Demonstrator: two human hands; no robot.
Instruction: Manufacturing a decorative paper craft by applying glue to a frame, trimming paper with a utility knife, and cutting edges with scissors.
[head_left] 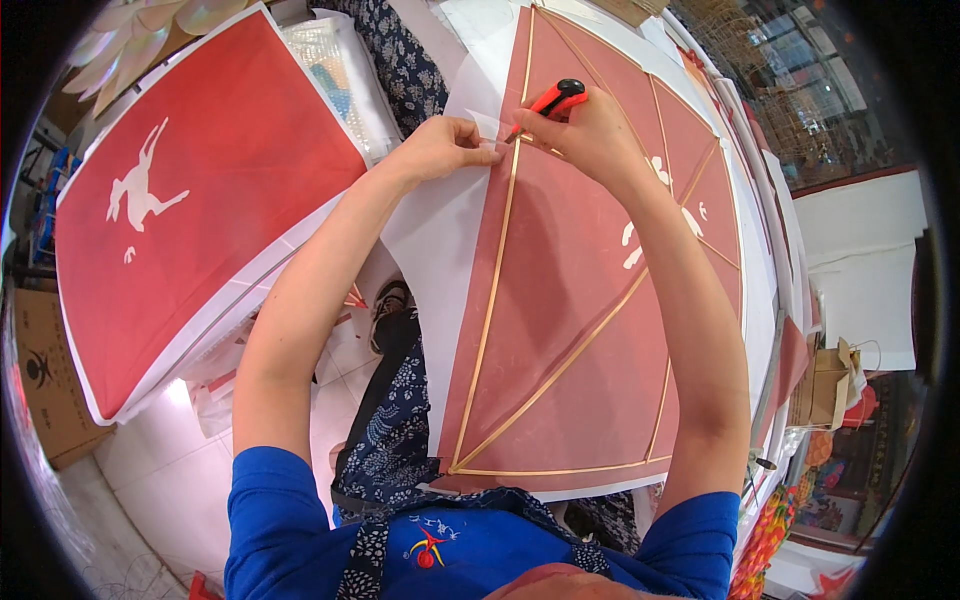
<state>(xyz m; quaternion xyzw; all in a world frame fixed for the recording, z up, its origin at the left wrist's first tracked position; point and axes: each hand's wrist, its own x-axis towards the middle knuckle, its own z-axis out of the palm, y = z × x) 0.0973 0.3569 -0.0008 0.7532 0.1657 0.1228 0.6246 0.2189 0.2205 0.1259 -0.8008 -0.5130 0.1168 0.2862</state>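
A dusky red sheet with a white border lies in front of me, and thin bamboo strips form a frame across it. My right hand is closed around a red and black utility knife. The knife's tip points down at the sheet's left edge, beside the long bamboo strip. Just left of that tip, my left hand pinches the sheet's edge between thumb and fingers. White figures on the sheet are partly covered by my right forearm.
At the left lies a brighter red sheet with a white leaping animal figure. A cardboard box stands on the tiled floor below it. Dark blue patterned cloth is at the top. A paper bag sits at the right.
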